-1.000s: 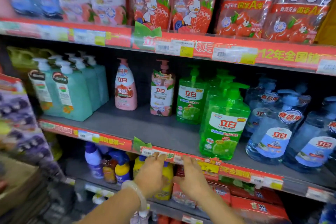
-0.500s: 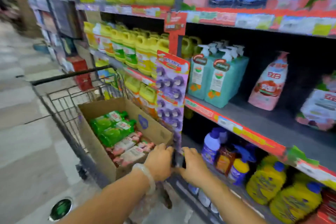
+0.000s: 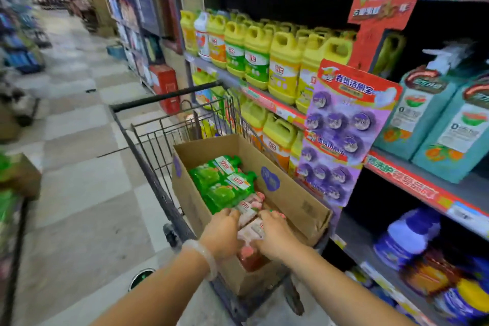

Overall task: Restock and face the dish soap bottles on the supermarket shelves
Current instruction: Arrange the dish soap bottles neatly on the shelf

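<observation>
**Mei:** Both hands have gone from the box's near edge, where they were half a second back, down into the cardboard box. A second ago they were at the shelf's price strip, and the view has turned left from the shelf to the cart.

**Jun:** What are they doing in there?

**Mei:** The left hand and right hand sit either side of a pink soap bottle, fingers curved down round it. I judge they are gripping it, though the fingertips are hidden among the bottles, so how firmly is unclear.

**Jun:** Why two hands for one bottle?

**Mei:** My guess is the stock lies flat and packed tight, so it has to be worked loose. The green soap bottles lie on their sides at the far end, the pink ones nearest the person.

**Jun:** And the cart is parked there because?

**Mei:** Probably for a short carry. It stands just beside the shelves, under the hanging purple card and next to the yellow jugs. The teal pump bottles stand upright on the shelf to the right; the pink bottle's spot is out of view now.

**Jun:** So restocking is still at the picking-up stage?

**Mei:** That's how I read it; nothing is lifted clear of the box.
</observation>
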### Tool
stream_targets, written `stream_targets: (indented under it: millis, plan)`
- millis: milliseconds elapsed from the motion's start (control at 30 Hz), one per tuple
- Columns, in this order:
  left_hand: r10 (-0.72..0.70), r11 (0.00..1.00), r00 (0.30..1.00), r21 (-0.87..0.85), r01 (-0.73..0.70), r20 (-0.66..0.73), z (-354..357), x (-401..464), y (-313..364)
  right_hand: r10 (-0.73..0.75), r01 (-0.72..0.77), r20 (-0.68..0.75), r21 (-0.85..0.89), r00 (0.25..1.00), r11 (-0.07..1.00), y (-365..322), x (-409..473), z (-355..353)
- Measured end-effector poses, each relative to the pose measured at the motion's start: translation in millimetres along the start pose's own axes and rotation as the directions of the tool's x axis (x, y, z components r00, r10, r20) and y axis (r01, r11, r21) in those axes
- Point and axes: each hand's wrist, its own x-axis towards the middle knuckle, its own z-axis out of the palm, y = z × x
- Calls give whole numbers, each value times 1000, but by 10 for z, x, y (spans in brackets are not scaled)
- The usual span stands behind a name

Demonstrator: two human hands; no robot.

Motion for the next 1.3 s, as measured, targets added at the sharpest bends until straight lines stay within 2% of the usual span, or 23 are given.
stream_targets:
  millis: [333,500,700,800,933,1100,1167,1267,1300]
  plan:
    - [-65,998,994,-14,66,94,-435,1277,-502,50,-56,67,97,997,994,-129,1350,14]
    - [-63,998,968,10,62,242,-319,1811,-760,169,-186,144,109,975,977,-91,1809,249]
    - [-72,997,914,19,70,400,-214,2720,-1157,329,-392,241,301,913,869,-112,2355,330]
    - [-74,996,869,-4,87,489,-127,3069,-1348,407,-503,300,427,863,751,-124,2628,457]
    - [-49,997,839,-18,70,542,18,3402,-1511,517,-590,302,545,801,596,-41,3067,860]
    - [-35,998,844,66,-1,536,203,3623,-1523,602,-572,268,721,752,393,156,3455,1361]
    - [-24,993,845,108,-41,534,262,3694,-1526,665,-556,282,796,691,240,170,3559,1415]
    - [-36,986,854,158,-54,520,305,3741,-1521,700,-522,396,852,594,-38,149,3650,1378]
    - [-48,984,854,171,-48,518,332,3745,-1525,691,-515,432,851,580,-100,159,3658,1379]
